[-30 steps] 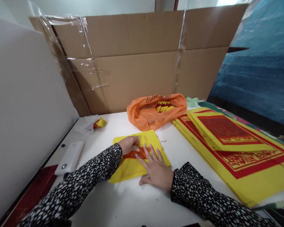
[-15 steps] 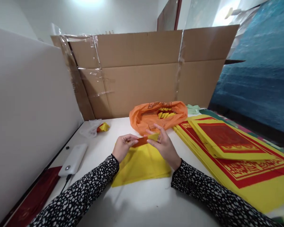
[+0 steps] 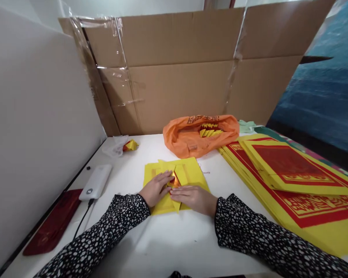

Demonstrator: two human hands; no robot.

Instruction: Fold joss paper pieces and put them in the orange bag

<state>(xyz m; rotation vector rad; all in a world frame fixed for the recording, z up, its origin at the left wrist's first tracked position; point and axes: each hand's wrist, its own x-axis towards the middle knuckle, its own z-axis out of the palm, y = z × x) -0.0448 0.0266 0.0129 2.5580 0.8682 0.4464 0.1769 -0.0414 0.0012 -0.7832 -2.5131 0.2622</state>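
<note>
A folded piece of yellow paper with a shiny orange-red patch (image 3: pixel 176 180) lies on a small stack of yellow paper sheets (image 3: pixel 196 170) at the middle of the table. My left hand (image 3: pixel 155 189) rests on the left part of the fold, fingers stretched out over it. From the right, my right hand (image 3: pixel 195 197) lies flat across the lower part, fingers extended side by side. Both sets of fingertips nearly meet at the patch. Part of the fold is hidden under the hands.
Behind the sheets sits an orange plastic bag (image 3: pixel 179 135) holding folded yellow-and-red paper pieces (image 3: pixel 210 133). Red-printed yellow paper stacks (image 3: pixel 295 162) fill the right. On the left are a white power bank (image 3: pixel 97 181), a dark red phone (image 3: pixel 53 222) and a folded paper piece (image 3: pixel 131 145). Cardboard (image 3: pixel 176 88) stands behind.
Both hands have come down from holding the paper raised above the stack to lying on it. The paper now rests on the sheets. The view has tilted downward.
</note>
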